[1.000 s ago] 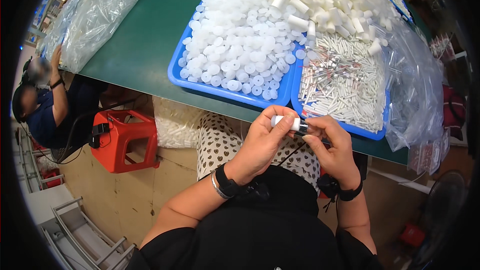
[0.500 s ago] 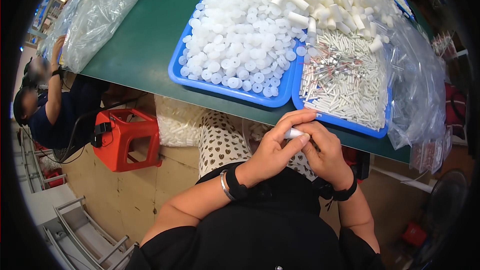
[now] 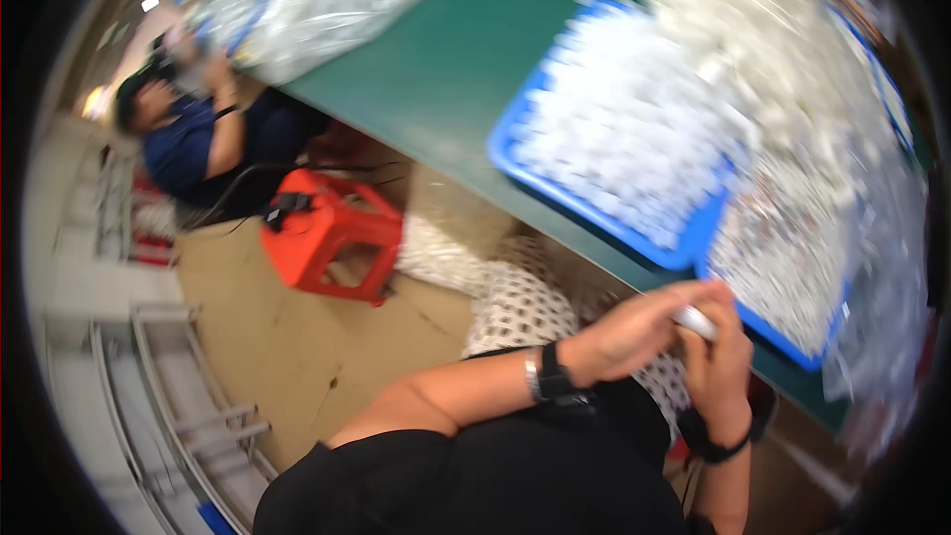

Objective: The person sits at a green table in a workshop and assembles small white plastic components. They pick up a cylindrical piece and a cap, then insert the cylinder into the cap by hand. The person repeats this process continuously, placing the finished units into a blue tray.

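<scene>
My left hand point(image 3: 639, 334) and my right hand point(image 3: 720, 355) meet in front of the table's near edge, closed together around a small white cylinder point(image 3: 696, 323). One end of it shows between the fingers; the rest is covered. Beyond my hands lies a blue tray point(image 3: 790, 345) of thin white sticks point(image 3: 783, 258), some reddish bits among them. Left of that, another blue tray point(image 3: 594, 225) is heaped with translucent white discs point(image 3: 634, 129), blurred now. A pile of larger cream-white cylinders point(image 3: 738, 0) rises behind the trays.
Clear plastic bags lie on the green table point(image 3: 426, 69), one plastic bag point(image 3: 337, 5) at its far left. A red stool point(image 3: 332, 238) stands on the floor to the left. Past it sits a co-worker point(image 3: 188, 139) in dark blue. Metal racks point(image 3: 188, 416) stand lower left.
The view has swung, so table, trays and stool appear further right and tilted. My hands stay together around the white cylinder, which now points differently. The co-worker shows more fully.
</scene>
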### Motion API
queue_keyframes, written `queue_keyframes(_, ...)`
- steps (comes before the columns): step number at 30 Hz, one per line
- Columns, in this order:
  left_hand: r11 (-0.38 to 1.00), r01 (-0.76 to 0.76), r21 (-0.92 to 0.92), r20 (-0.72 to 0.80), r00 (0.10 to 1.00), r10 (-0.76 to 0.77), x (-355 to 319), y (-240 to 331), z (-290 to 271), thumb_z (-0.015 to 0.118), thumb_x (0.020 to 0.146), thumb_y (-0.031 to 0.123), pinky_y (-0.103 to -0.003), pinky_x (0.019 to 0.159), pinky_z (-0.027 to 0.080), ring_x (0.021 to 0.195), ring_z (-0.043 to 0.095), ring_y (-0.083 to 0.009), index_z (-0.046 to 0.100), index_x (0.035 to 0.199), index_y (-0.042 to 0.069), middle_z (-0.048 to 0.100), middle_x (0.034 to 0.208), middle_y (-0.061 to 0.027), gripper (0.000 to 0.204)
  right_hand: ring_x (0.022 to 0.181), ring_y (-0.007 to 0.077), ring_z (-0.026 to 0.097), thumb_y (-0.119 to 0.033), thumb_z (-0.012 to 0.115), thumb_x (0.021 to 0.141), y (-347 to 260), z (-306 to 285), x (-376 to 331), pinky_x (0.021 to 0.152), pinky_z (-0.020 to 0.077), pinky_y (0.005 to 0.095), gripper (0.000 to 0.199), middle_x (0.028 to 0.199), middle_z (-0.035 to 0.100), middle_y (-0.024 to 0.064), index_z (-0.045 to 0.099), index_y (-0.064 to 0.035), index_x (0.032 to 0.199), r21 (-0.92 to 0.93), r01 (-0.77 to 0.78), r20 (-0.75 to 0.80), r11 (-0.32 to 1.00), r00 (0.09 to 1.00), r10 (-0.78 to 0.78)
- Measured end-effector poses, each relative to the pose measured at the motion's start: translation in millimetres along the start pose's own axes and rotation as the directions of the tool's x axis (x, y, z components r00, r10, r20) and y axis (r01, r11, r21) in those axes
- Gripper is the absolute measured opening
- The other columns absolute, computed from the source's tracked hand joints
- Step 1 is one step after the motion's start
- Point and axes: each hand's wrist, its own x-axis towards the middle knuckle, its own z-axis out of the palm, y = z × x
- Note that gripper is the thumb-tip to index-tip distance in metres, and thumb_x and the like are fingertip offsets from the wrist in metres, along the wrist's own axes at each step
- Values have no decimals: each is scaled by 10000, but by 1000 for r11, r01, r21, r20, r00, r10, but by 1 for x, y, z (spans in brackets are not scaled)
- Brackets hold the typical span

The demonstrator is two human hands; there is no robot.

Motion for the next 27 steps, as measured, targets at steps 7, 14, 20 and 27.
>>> queue_keyframes(7,978,91,-187,142,988,-65,-2,-11,4,444,1052,296,-304,1131,329,1339,390,-159,308,1506,19,401,1449,-72,549,799,421,586,-135,559,956,-2,-5,-6,680,454,448,174,915,593,209,568,18,1037,-9,66,21,998,998,-66)
queue_keyframes(14,948,47,-316,142,990,-2,4,-22,1,460,1043,329,-319,1128,347,1331,388,-155,361,1475,54,404,1407,-64,522,822,447,589,-139,513,990,-14,6,-4,796,475,431,204,976,597,245,544,32,1097,-111,-36,28,993,999,39)
queue_keyframes(20,984,67,-168,120,992,-47,8,-13,1,410,1059,358,-297,1081,392,1301,410,-135,411,1426,45,450,1350,-68,482,828,447,588,-151,526,985,-11,8,-5,677,452,481,242,951,593,228,526,39,1134,-43,22,-87,999,996,-26)
queue_keyframes(27,974,-25,-227,40,999,35,-5,-27,4,474,1037,379,-338,1114,360,1353,378,-194,425,1409,38,455,1378,-72,507,772,407,613,-117,537,960,-16,4,-8,617,447,451,185,881,601,211,570,31,1066,-253,115,42,960,993,-108)
